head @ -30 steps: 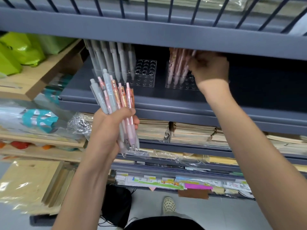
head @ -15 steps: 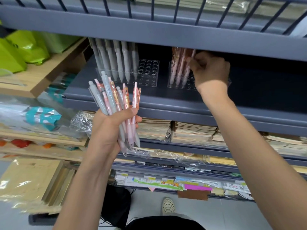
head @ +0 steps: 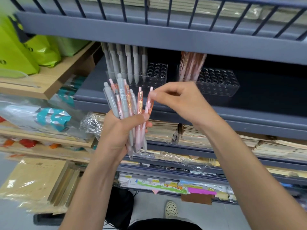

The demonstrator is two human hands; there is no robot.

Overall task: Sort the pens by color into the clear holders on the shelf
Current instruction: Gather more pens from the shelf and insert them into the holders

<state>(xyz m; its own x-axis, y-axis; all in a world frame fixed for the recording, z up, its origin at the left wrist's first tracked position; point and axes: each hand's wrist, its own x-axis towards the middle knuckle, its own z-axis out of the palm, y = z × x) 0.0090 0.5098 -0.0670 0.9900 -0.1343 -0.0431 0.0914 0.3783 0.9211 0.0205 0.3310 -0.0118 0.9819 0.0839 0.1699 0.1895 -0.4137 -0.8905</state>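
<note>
Pinching top of pink pen (head: 149,105) just in front of grey shelf (head: 93,85).

In front of the shelf's front lip: left hand (head: 119,130), fingers curled tight round pen bundle (head: 122,100), grey and pink mixed, tips down. Right hand (head: 179,100) at lip level, thumb and forefinger closed on the pink pen's top, slightly blurred. On the shelf toward its left: left clear holder (head: 156,72), grey pens (head: 127,63) upright, open holes on its right part. Near shelf middle: right clear holder (head: 217,82), pink pens (head: 191,65) at its left end, open holes beyond. Low over the shelf: upper beam (head: 149,34), hiding pen tops. Under the shelf: stacked notebooks (head: 166,130). Left of the shelf: wooden rack (head: 54,77), green bags (head: 25,52). Bare dark shelf surface at right end.
</note>
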